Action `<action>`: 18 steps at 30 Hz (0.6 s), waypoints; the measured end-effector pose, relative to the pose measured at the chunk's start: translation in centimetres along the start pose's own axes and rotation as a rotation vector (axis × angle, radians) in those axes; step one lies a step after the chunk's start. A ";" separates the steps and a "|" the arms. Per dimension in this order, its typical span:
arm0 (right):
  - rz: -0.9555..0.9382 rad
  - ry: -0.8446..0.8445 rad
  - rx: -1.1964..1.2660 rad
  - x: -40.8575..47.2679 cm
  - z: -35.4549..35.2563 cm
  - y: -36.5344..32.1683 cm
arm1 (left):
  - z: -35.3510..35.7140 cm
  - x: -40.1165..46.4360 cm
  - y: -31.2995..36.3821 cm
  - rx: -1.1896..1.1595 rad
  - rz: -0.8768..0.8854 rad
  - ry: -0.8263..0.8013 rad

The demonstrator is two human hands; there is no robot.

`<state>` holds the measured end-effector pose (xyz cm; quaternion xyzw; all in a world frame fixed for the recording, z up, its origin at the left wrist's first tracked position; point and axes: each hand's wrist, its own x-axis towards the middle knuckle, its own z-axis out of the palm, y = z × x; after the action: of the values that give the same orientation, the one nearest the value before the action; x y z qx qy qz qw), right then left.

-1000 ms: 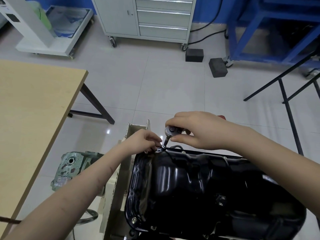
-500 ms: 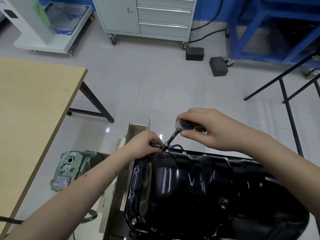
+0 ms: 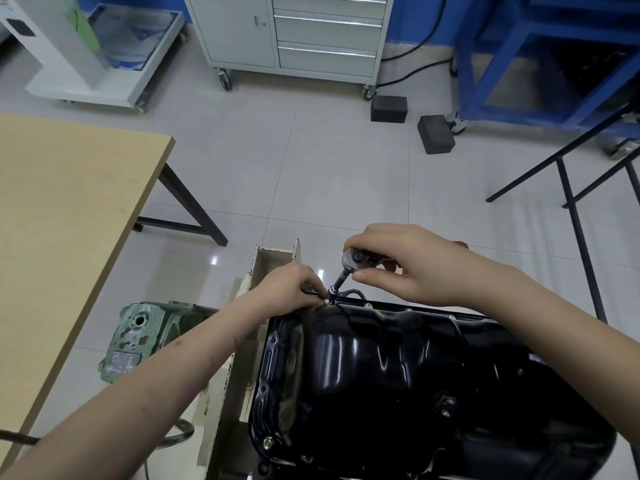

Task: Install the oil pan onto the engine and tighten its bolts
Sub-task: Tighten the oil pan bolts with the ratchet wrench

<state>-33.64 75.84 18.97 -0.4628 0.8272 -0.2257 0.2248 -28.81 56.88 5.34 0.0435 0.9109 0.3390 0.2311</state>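
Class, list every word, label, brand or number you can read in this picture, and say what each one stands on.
No text can be read.
Plate on the green casting: marks too blurred.
White machine base: printed sheet too small.
Black oil pan: no lettering visible.

The ratchet (image 3: pixel 356 263) stands on the oil pan (image 3: pixel 415 382) far corner, between left hand (image 3: pixel 289 289) and right hand (image 3: pixel 412 268).

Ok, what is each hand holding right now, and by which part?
The right hand grips the silver metal ratchet wrench just behind its head. The left hand pinches its socket end at the glossy black oil pan flange.
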 end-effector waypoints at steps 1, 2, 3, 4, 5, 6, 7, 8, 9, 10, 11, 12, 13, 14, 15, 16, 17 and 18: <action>0.001 -0.004 0.000 0.1 0.0 0.0 | 0.0 0.0 0.0 -0.007 0.001 -0.002; 0.002 -0.008 0.001 0.2 0.0 0.0 | 0.0 0.0 0.0 -0.012 -0.004 -0.005; 0.000 -0.011 0.000 0.2 0.0 -0.1 | 0.0 0.1 0.0 -0.015 -0.006 -0.006; -0.003 -0.016 -0.002 0.3 0.0 -0.1 | 0.0 0.1 0.0 -0.016 -0.014 -0.007; -0.003 -0.027 -0.007 0.3 0.0 -0.1 | 0.0 0.2 -0.1 -0.020 -0.016 -0.008; -0.004 -0.044 -0.018 0.3 0.0 -0.1 | 0.0 0.1 0.0 -0.025 -0.023 -0.013; -0.008 -0.067 -0.035 0.3 0.0 -0.1 | 0.0 0.0 0.0 -0.033 -0.029 -0.012; -0.011 -0.089 -0.049 0.5 -0.1 -0.2 | 0.0 0.0 0.1 -0.042 -0.045 -0.015; -0.011 -0.110 -0.059 0.6 -0.1 -0.3 | -0.1 -0.1 0.2 -0.046 -0.055 -0.012; -0.008 -0.128 -0.070 0.8 -0.2 -0.4 | -0.2 -0.1 0.4 -0.053 -0.077 -0.013; -0.008 -0.142 -0.084 1.0 -0.2 -0.6 | -0.3 -0.2 0.6 -0.058 -0.092 -0.017; -0.012 -0.154 -0.096 1.2 -0.3 -0.7 | -0.4 -0.2 0.7 -0.090 -0.104 -0.033; -0.018 -0.168 -0.107 1.4 -0.4 -0.9 | -0.7 -0.3 1.0 -0.144 -0.110 -0.047; -0.022 -0.187 -0.126 1.5 -0.5 -1.0 | -1.1 -0.4 1.3 -0.217 -0.117 -0.062; -0.028 -0.203 -0.157 1.6 -0.7 -1.2 | -1.5 -0.6 1.7 -0.278 -0.118 -0.074; -0.032 -0.214 -0.189 1.8 -0.9 -1.2 | -2.1 -0.9 2.0 -0.318 -0.106 -0.085; -0.025 -0.222 -0.209 1.9 -1.0 -1.3 | -2.6 -1.3 2.4 -0.347 -0.083 -0.097; -0.006 -0.223 -0.215 1.9 -1.2 -1.4 | -3.1 -1.7 2.6 -0.382 -0.053 -0.115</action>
<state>-34.27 73.70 20.40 -0.5090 0.8150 -0.0838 0.2639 -28.92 56.64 9.67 -0.0060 0.8161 0.4965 0.2956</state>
